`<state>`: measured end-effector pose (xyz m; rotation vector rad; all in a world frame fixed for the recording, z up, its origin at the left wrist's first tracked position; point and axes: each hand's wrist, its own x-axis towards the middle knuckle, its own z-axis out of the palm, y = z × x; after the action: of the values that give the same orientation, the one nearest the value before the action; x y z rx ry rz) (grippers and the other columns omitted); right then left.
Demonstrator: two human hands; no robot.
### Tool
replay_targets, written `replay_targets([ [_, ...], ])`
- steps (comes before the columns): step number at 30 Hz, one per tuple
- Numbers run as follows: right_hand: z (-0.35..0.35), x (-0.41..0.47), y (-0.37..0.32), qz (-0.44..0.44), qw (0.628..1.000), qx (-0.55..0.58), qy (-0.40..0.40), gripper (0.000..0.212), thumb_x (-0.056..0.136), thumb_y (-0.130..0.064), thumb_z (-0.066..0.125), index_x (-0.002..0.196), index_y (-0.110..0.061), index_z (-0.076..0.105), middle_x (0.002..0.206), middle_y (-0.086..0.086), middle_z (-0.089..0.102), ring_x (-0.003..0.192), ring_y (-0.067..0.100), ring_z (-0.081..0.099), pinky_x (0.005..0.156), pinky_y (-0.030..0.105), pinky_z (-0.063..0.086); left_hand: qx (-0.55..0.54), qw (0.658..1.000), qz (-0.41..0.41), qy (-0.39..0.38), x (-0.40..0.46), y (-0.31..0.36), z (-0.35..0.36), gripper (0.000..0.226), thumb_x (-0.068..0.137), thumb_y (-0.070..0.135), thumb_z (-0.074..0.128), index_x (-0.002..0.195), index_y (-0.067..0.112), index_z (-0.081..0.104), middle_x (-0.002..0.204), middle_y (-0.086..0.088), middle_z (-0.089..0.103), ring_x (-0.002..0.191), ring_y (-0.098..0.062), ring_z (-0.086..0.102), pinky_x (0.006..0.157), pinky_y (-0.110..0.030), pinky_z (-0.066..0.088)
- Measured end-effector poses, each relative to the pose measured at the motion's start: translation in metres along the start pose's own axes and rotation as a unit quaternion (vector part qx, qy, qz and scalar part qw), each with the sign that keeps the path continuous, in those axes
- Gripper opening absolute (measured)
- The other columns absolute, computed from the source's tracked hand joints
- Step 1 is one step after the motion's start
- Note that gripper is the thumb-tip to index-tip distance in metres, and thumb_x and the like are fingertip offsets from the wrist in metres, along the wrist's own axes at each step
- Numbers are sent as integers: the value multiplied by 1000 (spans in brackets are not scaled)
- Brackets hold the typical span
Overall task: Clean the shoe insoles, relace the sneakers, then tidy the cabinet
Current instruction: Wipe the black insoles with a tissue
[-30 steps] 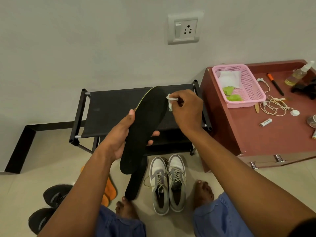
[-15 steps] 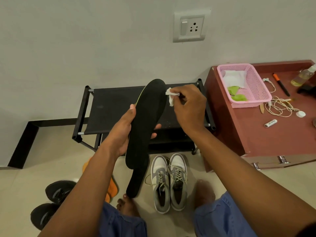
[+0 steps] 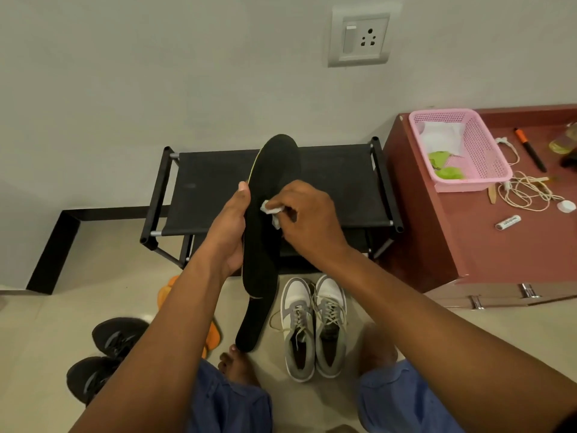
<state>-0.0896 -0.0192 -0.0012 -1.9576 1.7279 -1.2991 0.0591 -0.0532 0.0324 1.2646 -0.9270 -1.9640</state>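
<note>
Left hand (image 3: 229, 232) grips a black insole (image 3: 268, 214) along its left edge, thumb up the rim, fingers hidden behind it. The insole stands nearly upright, toe end uppermost, in front of a black fabric-topped shoe rack (image 3: 218, 182). Its surface is matte and dark, of elongated rounded shape, with a thin yellow-green line showing along the left rim. Right hand (image 3: 307, 218) pinches a small crumpled white wipe (image 3: 272, 210) between thumb and fingertips and presses it against the middle of the insole's face.

A second black insole (image 3: 253, 326) lies on the pale tiled floor (image 3: 37, 339) below the first, its lower end near a bare foot (image 3: 237, 367). Just beside it stands a pair of grey-and-white sneakers (image 3: 313, 326), side by side, the left one's laces loose. A pair of black shoes (image 3: 106, 354) sits at lower left, with an orange item (image 3: 212, 335) partly hidden behind the left forearm.

At right, a reddish-brown cabinet (image 3: 468, 245) carries on its smooth tabletop a pink perforated plastic basket (image 3: 480, 151) holding white and green items, a tangled pale cord (image 3: 524, 190), an orange-and-black pen (image 3: 530, 151) and a small white cylinder (image 3: 508, 222).
</note>
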Motion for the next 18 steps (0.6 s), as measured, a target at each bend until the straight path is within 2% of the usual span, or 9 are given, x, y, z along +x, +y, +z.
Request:
replay_targets([
  [5, 17, -12, -25, -27, 997, 30, -65, 16, 87, -3, 74, 100, -10, 80, 98, 3, 71, 89, 12, 67, 83, 24, 56, -124, 991, -1, 54, 4, 6, -9, 57, 106, 57, 37, 127, 12, 65, 113, -13, 77, 101, -26, 76, 68, -33, 64],
  [7, 19, -13, -30, -26, 996, 51, -74, 16, 87, -3, 75, 99, -10, 81, 98, 1, 72, 89, 9, 67, 85, 19, 54, -158, 986, 8, 59, 6, 9, -13, 58, 106, 57, 36, 127, 11, 63, 114, -17, 76, 106, -30, 75, 76, -39, 65],
  [8, 20, -14, -31, -23, 994, 65, -79, 15, 87, -3, 75, 99, -10, 81, 97, 0, 72, 89, 8, 67, 85, 19, 54, -175, 983, 15, 59, 7, 10, -16, 58, 106, 58, 36, 126, 10, 62, 116, -19, 75, 110, -31, 73, 86, -42, 63],
  [10, 21, -16, -35, -23, 991, 92, -94, 12, 87, -4, 76, 97, -10, 80, 95, -1, 72, 88, 7, 67, 84, 22, 55, -218, 974, 21, 56, 10, 13, -25, 63, 106, 60, 33, 126, 8, 62, 121, -22, 73, 117, -33, 69, 106, -44, 53],
  [11, 21, -18, -38, -28, 989, 100, -103, 11, 87, -5, 76, 97, -10, 80, 94, -1, 72, 87, 6, 66, 82, 22, 55, -242, 969, 20, 53, 12, 15, -31, 67, 105, 62, 32, 129, 6, 61, 125, -23, 70, 118, -32, 68, 110, -44, 49],
  [14, 22, -24, -45, -44, 984, 106, -133, 12, 88, -6, 76, 98, -10, 80, 95, -1, 72, 86, 5, 65, 79, 20, 55, -295, 954, 11, 45, 18, 19, -45, 74, 104, 65, 31, 140, 6, 58, 135, -21, 65, 122, -29, 64, 108, -39, 49],
  [18, 25, -24, -44, -56, 988, 89, -117, 12, 87, -4, 76, 98, -9, 79, 95, 0, 71, 86, 5, 64, 80, 19, 55, -286, 957, 16, 47, 18, 18, -45, 72, 104, 66, 32, 139, 8, 58, 134, -21, 66, 123, -30, 64, 109, -40, 48],
])
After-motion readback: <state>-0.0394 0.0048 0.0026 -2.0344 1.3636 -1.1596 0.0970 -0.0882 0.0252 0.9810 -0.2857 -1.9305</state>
